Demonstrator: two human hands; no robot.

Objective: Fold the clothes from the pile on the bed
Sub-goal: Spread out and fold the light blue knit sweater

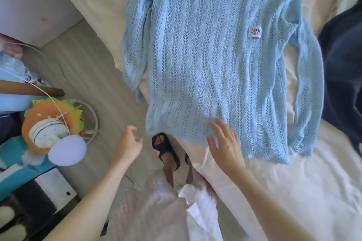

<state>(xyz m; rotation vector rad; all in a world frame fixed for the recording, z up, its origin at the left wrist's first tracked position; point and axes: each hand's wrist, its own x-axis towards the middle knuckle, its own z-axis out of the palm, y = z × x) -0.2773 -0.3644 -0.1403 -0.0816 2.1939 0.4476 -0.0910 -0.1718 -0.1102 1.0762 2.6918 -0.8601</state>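
White bedding covers the bed (293,191) in front of us, and the light blue open-knit sweater (211,60) lies spread face up across it, neck away from us, sleeves down each side, hem at the near edge. A dark garment (344,76) sits just beside its right sleeve. We judge the loose knit and frayed hem could snag a finger or drag out of shape if we pull too fast, and the left sleeve, bunched near the bed's edge, could slide toward the floor. Our right hand (225,148) rests flat on the hem, fingers spread and straight, gripping nothing. Our left hand (129,143) hovers off the bed beside the hem's corner, fingers loosely curled, holding nothing.
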